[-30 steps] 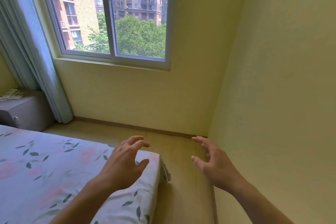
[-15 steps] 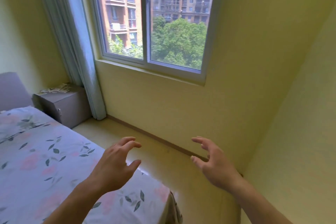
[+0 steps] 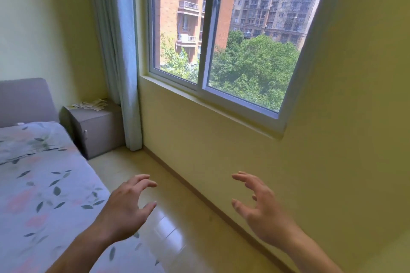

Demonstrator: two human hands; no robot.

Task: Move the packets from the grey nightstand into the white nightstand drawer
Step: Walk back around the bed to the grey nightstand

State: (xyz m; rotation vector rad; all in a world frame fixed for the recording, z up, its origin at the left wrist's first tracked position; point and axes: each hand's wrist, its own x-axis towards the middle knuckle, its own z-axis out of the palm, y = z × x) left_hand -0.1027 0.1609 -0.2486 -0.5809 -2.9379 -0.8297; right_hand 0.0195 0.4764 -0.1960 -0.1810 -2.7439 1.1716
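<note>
The view has swung left, so the grey nightstand (image 3: 97,131) with the packets (image 3: 89,104) on top now shows at ten o'clock, while both hands, left (image 3: 126,208) and right (image 3: 259,210), hang loose and hold nothing.

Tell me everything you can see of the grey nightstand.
The grey nightstand is a boxy cabinet with a matte, plain finish, standing upright on the floor in the far corner. It sits between the bed's grey headboard and the pale curtain, which hangs down at its window-side edge. A small knob shows on its front face, near the bed. Light-coloured packets lie scattered on its top; their print is too small to read. No hand touches it.
</note>
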